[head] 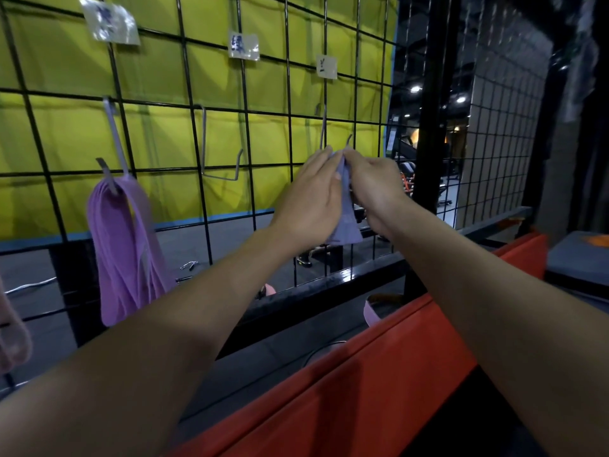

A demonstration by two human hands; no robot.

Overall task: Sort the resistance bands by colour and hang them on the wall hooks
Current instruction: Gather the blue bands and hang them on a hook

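Observation:
A blue-grey resistance band (346,219) hangs between my two hands just under the right wall hook (348,140). My left hand (309,199) and my right hand (375,189) both pinch its top edge right at the hook's tip. Purple bands (125,252) hang bunched on the left hook (107,173). The middle hook (224,174) carries nothing. A pink band (13,338) shows at the far left edge. Another pink band (370,313) lies low behind the red edge.
The hooks sit on a black wire grid (290,94) in front of a yellow panel, with paper labels (244,46) above each hook. A red padded edge (379,374) runs diagonally below my arms. A black post (431,103) stands right of the grid.

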